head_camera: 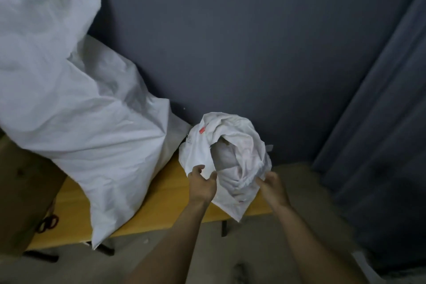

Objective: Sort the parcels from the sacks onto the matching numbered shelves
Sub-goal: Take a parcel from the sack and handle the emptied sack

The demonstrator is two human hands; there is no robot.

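Observation:
A small white sack (pixel 232 145) with a red mark stands on the right end of a yellow bench (pixel 161 200), its mouth pulled open toward me. My left hand (pixel 202 182) grips the left edge of that mouth. My right hand (pixel 272 183) holds the right edge. White bundled contents show inside the small sack; I cannot tell single parcels apart. Two large full white sacks (pixel 76 108) lie stacked on the bench to the left. No shelves are in view.
A brown cardboard box (pixel 25 193) stands at the left end of the bench, with red-handled scissors (pixel 49 222) beside it. A dark blue wall (pixel 230 41) rises behind the bench and a grey curtain (pixel 380 122) hangs on the right. The floor below is beige.

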